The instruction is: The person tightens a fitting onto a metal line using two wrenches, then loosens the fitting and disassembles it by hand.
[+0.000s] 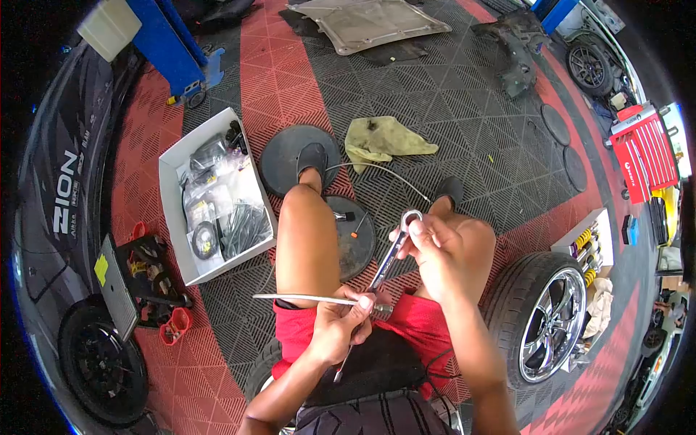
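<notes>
Above my lap, my left hand [338, 330] is closed around a thin, light-grey hose [301, 297] that sticks out to the left. A metal fitting [383, 310] shows just right of those fingers. My right hand [437, 257] pinches the ring end of a chrome combination wrench [388, 262]. The wrench slants down towards the left hand, where its lower end meets the fingers and fitting; exactly how it engages is hidden. A thin pale line [388, 169] curves over the floor beyond my knees; whether it joins the held hose I cannot tell.
A white box [170, 196] of bagged parts stands left of my legs. A chrome wheel with tyre [500, 319] is at right. Ahead lie a yellow-green cloth [384, 138] and round black pads [272, 159]. A red tool chest [645, 159] stands far right; a dark car [54, 159] is at left.
</notes>
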{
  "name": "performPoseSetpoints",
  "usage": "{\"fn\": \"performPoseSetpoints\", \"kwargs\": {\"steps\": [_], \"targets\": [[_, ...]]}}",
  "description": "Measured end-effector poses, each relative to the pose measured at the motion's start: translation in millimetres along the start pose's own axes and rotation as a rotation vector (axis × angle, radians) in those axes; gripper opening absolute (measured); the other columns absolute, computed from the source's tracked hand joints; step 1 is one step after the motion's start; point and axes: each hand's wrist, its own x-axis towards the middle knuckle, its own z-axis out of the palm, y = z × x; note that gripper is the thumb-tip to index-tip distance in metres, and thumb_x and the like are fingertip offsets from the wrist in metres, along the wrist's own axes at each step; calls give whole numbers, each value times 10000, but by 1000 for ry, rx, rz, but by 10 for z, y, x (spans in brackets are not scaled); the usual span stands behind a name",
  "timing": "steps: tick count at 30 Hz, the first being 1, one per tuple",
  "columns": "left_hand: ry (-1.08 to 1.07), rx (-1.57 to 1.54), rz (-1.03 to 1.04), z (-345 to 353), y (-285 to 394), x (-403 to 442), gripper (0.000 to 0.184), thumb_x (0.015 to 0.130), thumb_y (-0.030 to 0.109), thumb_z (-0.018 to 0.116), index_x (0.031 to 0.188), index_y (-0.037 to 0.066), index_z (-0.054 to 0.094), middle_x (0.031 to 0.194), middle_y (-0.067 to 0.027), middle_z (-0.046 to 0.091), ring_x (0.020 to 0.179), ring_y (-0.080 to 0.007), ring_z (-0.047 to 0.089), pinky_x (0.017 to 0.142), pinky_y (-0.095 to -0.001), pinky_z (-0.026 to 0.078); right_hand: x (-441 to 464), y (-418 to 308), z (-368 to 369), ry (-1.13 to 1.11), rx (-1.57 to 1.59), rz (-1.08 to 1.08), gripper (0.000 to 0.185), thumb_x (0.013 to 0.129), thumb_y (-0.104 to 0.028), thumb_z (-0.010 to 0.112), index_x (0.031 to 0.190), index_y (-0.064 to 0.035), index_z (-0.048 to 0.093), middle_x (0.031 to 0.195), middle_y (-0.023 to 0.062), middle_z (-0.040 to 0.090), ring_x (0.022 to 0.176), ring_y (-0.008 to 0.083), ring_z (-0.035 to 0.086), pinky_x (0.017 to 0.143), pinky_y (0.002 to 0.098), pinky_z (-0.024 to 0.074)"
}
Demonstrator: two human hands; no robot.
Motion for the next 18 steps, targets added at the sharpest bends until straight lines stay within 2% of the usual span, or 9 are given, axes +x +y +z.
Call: {"fn": "performPoseSetpoints", "kwargs": {"steps": [2, 3, 5, 6, 8, 9, 12, 14, 18], "targets": [[19, -29, -13, 16, 10, -1, 56, 961, 73, 560, 907, 80, 546, 1005, -225, 675, 419, -97, 438, 360, -221, 316, 18, 122, 13, 78, -54, -122, 211, 979, -200, 548, 1037, -6, 605, 930, 93, 636, 767, 183, 611, 749, 325, 514], [33, -53, -10, 34, 9, -5, 62, 957, 92, 576, 905, 71, 552, 936, -188, 680, 418, -105, 454, 356, -227, 306, 32, 120, 13, 85, -53, -120, 211, 979, -200, 548, 1037, -6, 605, 930, 93, 636, 767, 183, 611, 749, 325, 514], [28, -27, -25, 28, 12, -12, 65, 954, 104, 586, 912, 66, 554, 896, -166, 674, 417, -110, 461, 351, -232, 297, 48, 85, 27, 85, 355, 27, 217, 973, -224, 556, 1072, -35, 594, 919, 96, 641, 797, 191, 626, 739, 354, 512], [22, -5, -32, 32, 7, -19, 73, 952, 115, 595, 920, 61, 557, 857, -145, 667, 417, -114, 467, 347, -237, 287, 51, 59, 20, 91, 355, 27, 217, 973, -224, 556, 1072, -35, 594, 919, 96, 641, 797, 191, 626, 739, 354, 512], [38, -7, -32, 68, 21, -20, 85, 950, 127, 603, 927, 57, 560, 826, -129, 656, 416, -118, 472, 342, -240, 277, 69, -8, -38, 30, 632, 137, 226, 983, -220, 530, 1135, -55, 557, 897, 77, 616, 770, 190, 611, 706, 351, 503], [59, -7, -28, 77, 24, -17, 98, 948, 138, 610, 934, 53, 564, 795, -113, 646, 415, -121, 476, 338, -244, 267, 88, -9, -99, -30, 789, 170, 262, 988, -219, 515, 1194, -58, 520, 900, 71, 602, 726, 172, 578, 675, 337, 491], [75, -22, -33, 44, 85, 6, 95, 957, 137, 590, 937, 48, 564, 872, -169, 679, 399, -129, 478, 330, -239, 262, 109, -43, -253, -157, 986, 283, 181, 1004, -226, 483, 1061, -63, 537, 904, 98, 590, 682, 135, 534, 510, 223, 422], [90, -48, -18, 3, 125, 29, 72, 964, 114, 564, 924, 57, 546, 981, -228, 673, 406, -110, 475, 328, -217, 283, 87, -44, -264, -144, 952, 296, 189, 1005, -241, 480, 1030, -62, 534, 895, 104, 591, 671, 131, 532, 483, 210, 401], [96, -95, 27, -48, 175, 95, 75, 984, 118, 520, 925, 72, 520, 1022, -245, 649, 401, -96, 454, 327, -207, 291, -13, -53, -220, -37, 741, 368, 229, 996, -277, 488, 1010, -53, 532, 886, 106, 592, 627, 123, 524, 451, 216, 386]]}}
